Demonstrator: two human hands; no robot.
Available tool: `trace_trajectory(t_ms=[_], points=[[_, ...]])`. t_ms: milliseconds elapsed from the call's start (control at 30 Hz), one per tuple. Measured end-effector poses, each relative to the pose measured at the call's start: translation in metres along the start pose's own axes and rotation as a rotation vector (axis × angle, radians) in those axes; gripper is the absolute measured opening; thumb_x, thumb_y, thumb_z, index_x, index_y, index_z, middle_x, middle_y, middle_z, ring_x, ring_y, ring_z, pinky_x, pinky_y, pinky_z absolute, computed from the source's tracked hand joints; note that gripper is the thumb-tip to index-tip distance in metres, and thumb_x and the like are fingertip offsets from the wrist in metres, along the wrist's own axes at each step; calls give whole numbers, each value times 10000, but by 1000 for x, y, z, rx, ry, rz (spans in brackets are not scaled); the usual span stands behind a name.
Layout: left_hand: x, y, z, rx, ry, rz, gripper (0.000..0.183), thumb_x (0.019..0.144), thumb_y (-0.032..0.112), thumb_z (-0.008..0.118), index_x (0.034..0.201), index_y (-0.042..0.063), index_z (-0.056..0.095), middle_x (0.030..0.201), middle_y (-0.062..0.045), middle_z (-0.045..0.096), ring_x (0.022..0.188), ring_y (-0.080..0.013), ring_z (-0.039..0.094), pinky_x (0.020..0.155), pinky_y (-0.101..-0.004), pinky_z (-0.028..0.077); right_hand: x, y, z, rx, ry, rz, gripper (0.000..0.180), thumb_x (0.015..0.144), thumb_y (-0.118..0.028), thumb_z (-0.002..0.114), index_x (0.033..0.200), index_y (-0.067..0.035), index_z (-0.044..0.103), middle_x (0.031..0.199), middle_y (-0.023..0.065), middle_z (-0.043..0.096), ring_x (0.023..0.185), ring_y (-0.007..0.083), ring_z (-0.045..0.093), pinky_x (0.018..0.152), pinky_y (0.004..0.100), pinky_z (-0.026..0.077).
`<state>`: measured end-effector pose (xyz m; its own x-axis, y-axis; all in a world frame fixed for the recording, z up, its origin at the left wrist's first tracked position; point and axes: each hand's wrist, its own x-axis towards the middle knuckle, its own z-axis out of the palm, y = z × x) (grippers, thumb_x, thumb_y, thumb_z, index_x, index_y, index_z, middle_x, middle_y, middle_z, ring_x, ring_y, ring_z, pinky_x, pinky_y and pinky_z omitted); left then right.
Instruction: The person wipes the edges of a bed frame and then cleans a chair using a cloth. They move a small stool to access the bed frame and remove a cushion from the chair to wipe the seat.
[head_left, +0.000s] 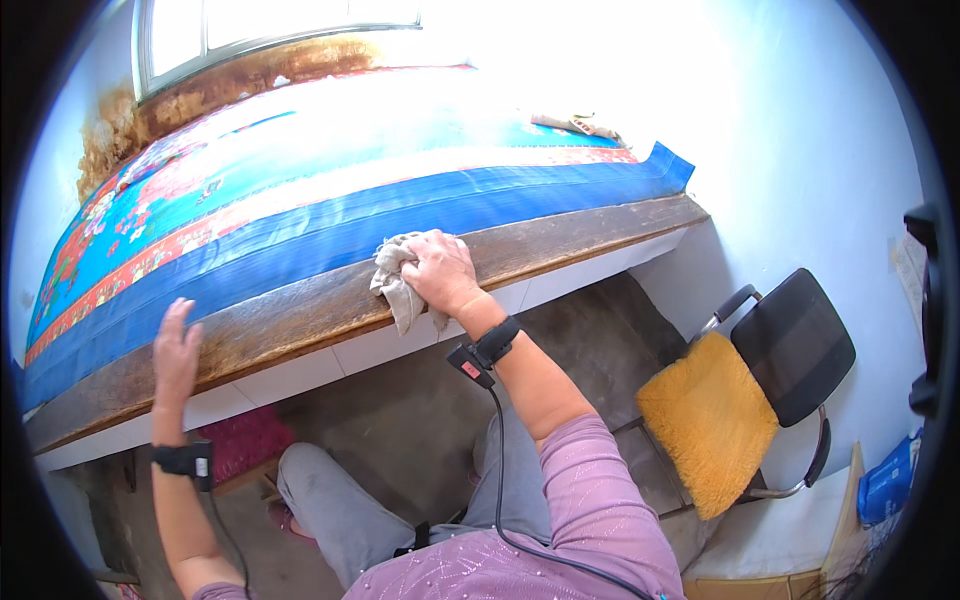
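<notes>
My right hand (441, 271) grips a crumpled grey-beige cloth (401, 281) and presses it on the worn wooden edge board (292, 319) of a raised bed platform. Part of the cloth hangs over the board's front. Over the left part of that board is my left hand (176, 352), its fingers apart and holding nothing. Whether it touches the wood, I cannot tell. Behind the board lies a blue border (330, 232) of the flowered bed covering (161, 199). Each wrist wears a black strap with a small device and a cable.
An armchair with a yellow fluffy seat cover (709, 420) and black backrest (795, 345) stands at right. Below the board runs a white tiled front (300, 375). A pink mat (244, 442) is at lower left. A folded beige item (574, 124) lies far back on the bed.
</notes>
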<state>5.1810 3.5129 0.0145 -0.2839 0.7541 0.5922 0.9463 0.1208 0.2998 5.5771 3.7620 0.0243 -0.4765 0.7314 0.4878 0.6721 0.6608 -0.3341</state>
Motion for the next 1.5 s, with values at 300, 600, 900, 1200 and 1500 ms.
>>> trace_trajectory(t_ms=[300, 600, 900, 1200, 1500], points=[[3, 35, 2, 36, -76, -170, 334, 924, 203, 607, 1176, -14, 634, 1195, -204, 654, 1137, -363, 604, 1000, -418, 456, 3, 76, -38, 2, 1, 77, 369, 833, -336, 576, 1108, -110, 673, 1186, 130, 617, 1154, 329, 540, 1015, 448, 407], [-1, 24, 7, 64, -90, -154, 348, 930, 209, 592, 1202, -6, 621, 1276, -198, 612, 1222, -357, 552, 1060, -419, 411, 2, 111, -49, -85, 11, 125, 387, 832, -339, 578, 1122, -102, 676, 1189, 149, 612, 1162, 340, 548, 1030, 454, 410], [-2, -6, 16, 53, -146, -217, 369, 951, 191, 579, 1255, -17, 602, 1341, -196, 586, 1286, -332, 521, 1113, -388, 364, 1, 209, -86, -173, 67, 244, 416, 829, -378, 571, 1136, -118, 673, 1183, 176, 605, 1162, 354, 544, 1028, 463, 405], [5, 11, 28, 72, -184, -297, 380, 962, 155, 560, 1303, -10, 575, 1399, -187, 547, 1325, -323, 492, 1125, -382, 349, 16, 337, -142, -336, 128, 469, 386, 820, -380, 563, 1104, -156, 700, 1167, 154, 653, 1124, 338, 606, 971, 465, 461], [13, 81, 44, 187, -171, -298, 354, 978, 206, 553, 1275, 20, 606, 1378, -160, 570, 1336, -314, 479, 1120, -403, 335, 31, 431, -182, -410, 63, 694, 496, 869, -441, 531, 1266, -160, 626, 1296, 156, 605, 1226, 335, 556, 1025, 460, 439]])
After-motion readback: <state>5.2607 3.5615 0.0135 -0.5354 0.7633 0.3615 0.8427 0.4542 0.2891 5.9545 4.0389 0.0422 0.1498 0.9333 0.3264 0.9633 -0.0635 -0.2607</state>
